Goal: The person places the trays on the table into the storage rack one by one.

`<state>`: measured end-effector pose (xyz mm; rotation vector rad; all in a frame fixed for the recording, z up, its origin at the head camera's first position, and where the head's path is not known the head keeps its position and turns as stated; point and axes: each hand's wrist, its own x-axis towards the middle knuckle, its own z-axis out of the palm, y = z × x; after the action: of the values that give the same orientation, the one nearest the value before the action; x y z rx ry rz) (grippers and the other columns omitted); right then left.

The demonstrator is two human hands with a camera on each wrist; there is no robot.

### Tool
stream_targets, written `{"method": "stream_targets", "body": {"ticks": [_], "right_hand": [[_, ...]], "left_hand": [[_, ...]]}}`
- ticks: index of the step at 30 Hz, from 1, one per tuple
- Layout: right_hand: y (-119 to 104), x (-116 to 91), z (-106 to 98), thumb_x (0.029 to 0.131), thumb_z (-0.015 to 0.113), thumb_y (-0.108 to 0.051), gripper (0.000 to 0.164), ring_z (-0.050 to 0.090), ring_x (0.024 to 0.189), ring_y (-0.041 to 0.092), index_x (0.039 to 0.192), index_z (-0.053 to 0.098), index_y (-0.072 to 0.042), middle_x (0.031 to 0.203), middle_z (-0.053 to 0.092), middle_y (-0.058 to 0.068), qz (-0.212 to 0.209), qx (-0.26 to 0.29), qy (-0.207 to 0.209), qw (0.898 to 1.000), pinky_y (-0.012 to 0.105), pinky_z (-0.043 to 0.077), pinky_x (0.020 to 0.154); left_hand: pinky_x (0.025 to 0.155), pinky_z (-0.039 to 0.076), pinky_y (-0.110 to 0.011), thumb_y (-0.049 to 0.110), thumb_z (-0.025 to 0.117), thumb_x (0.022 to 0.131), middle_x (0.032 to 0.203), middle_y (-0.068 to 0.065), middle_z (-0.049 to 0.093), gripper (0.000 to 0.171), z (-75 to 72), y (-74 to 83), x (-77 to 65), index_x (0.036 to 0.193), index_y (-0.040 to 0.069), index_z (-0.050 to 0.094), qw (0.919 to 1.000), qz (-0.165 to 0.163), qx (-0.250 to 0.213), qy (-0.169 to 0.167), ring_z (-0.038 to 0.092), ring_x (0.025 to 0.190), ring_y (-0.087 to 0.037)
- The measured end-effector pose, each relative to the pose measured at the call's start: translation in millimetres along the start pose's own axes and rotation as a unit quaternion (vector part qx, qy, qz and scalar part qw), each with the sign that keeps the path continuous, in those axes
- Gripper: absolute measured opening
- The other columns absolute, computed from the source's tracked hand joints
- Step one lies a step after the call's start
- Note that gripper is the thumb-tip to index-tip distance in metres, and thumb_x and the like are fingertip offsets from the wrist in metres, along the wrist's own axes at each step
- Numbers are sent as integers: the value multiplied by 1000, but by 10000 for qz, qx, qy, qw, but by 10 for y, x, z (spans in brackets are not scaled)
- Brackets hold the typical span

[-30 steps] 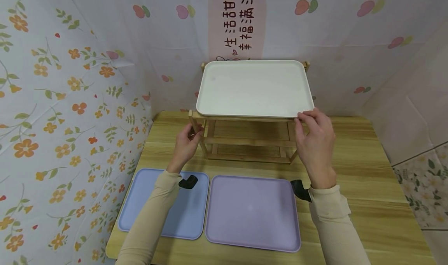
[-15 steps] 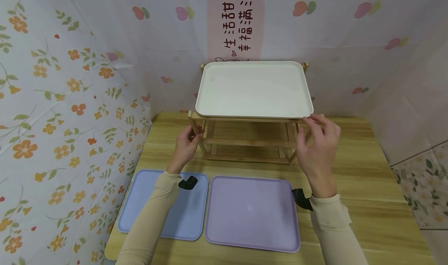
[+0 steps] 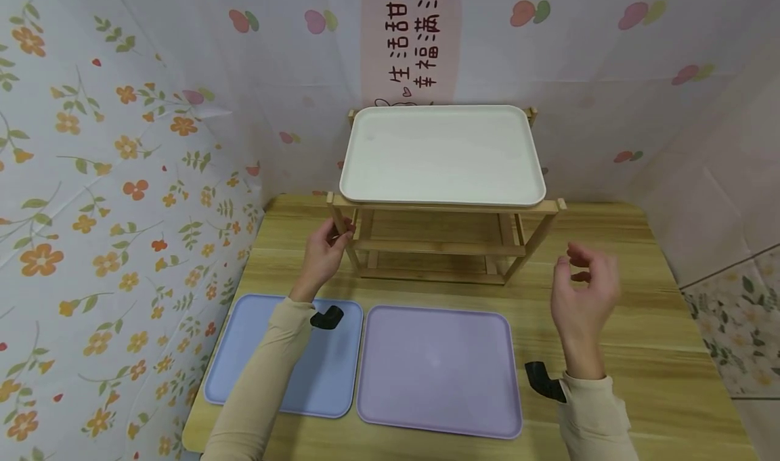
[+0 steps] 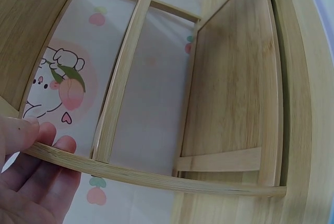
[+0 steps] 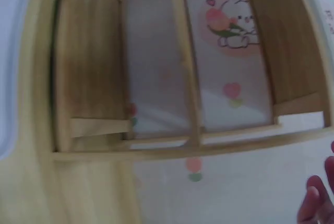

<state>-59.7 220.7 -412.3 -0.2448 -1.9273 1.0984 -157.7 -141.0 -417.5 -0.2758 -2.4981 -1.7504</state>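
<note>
- From my head view I have the left hand (image 3: 323, 254) grasping the front left post of the wooden rack (image 3: 439, 248); on the left wrist feed I see the thumb on one side of that bar and the fingers on the other.
- I read the right hand (image 3: 583, 281) as released: its fingers bend loosely with nothing between them, and it hangs apart from the rack, out beyond the front right post. My right wrist feed is blurred and catches only part of its fingers at the edge.
- I see the white tray (image 3: 443, 155) lying on top of the rack, its long side running left to right, its near rim along the front rail.
- The rack stands toward the back of the wooden table (image 3: 658, 312).
- In front of it I have the purple tray (image 3: 435, 373), with the blue tray (image 3: 326, 373) just beside it on the left.
- Behind everything I see a printed cloth (image 3: 274, 55).
</note>
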Motion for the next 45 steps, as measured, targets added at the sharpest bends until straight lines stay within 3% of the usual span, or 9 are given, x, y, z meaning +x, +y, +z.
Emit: {"method": "stream_targets", "body": {"ticks": [1, 4, 8, 17, 24, 32, 38, 41, 45], "right_hand": [[63, -37, -21, 85, 59, 6, 18, 51, 82, -8, 100, 68, 8, 92, 52, -22, 129, -86, -131, 9998, 12, 41, 63], [186, -169, -100, 86, 59, 3, 22, 51, 78, -9, 107, 67, 5, 88, 61, -7, 515, -429, -719, 9952, 7, 40, 62], [346, -392, -199, 86, 60, 1, 25, 48, 75, -12, 111, 65, 4, 90, 65, 15, 902, -816, -1508, 9811, 4, 38, 60], [691, -907, -390, 85, 64, -4, 25, 49, 68, -10, 109, 65, 3, 88, 67, 13, 1654, -1430, -2706, 9375, 7, 42, 58], [806, -1155, -584, 87, 64, -9, 24, 52, 66, -8, 108, 65, 3, 86, 69, 13, 2105, -1643, -3292, 9057, 15, 47, 58], [857, -1310, -763, 88, 66, -18, 34, 56, 67, 1, 114, 60, 3, 86, 67, 8, 2771, -1710, -4104, 8518, 20, 48, 59], [851, -1369, -772, 85, 71, -22, 40, 55, 65, 8, 112, 59, 4, 79, 65, 3, 2901, -1826, -4722, 8121, 22, 45, 56], [833, -1384, -759, 83, 73, -22, 41, 54, 62, 11, 109, 58, 6, 75, 64, 2, 2941, -1808, -4886, 8013, 23, 43, 53], [832, -1414, -746, 81, 74, -17, 39, 54, 59, 13, 107, 57, 7, 73, 63, 3, 2981, -1763, -4958, 7964, 24, 43, 51]], "left_hand": [[95, 52, -47, -6, 54, 94, 112, -31, 63, 23, -4, 31, -10, 116, -14, 56, 10000, 3, 14, 5, 62, 110, -40], [94, 53, -47, -6, 55, 93, 111, -31, 63, 23, -8, 43, -12, 115, -13, 57, 10000, -7, 2, 23, 63, 109, -41], [95, 52, -49, -7, 55, 93, 111, -32, 64, 24, -5, 42, -15, 116, -13, 57, 10000, -38, -39, 38, 63, 109, -42], [96, 52, -49, -5, 54, 94, 112, -31, 63, 24, -5, 67, -29, 117, -12, 56, 9999, -77, 65, 15, 62, 110, -41], [98, 51, -48, -4, 54, 95, 114, -31, 63, 25, -21, 69, -25, 119, -11, 57, 9996, -273, -5, -3, 61, 113, -40], [99, 49, -49, -3, 54, 95, 116, -32, 62, 28, -26, 59, -22, 121, -12, 56, 9996, -281, -95, -37, 60, 115, -41], [98, 50, -50, -4, 54, 94, 114, -33, 62, 27, -21, 63, -24, 120, -13, 56, 9997, -246, -80, 0, 61, 113, -42], [98, 50, -50, -5, 54, 94, 114, -33, 62, 27, -18, 60, -23, 120, -13, 56, 9997, -233, -88, -7, 61, 113, -42], [98, 50, -50, -5, 54, 94, 114, -33, 62, 27, -11, 56, -19, 120, -13, 56, 9997, -225, -60, -8, 60, 113, -42]]}}
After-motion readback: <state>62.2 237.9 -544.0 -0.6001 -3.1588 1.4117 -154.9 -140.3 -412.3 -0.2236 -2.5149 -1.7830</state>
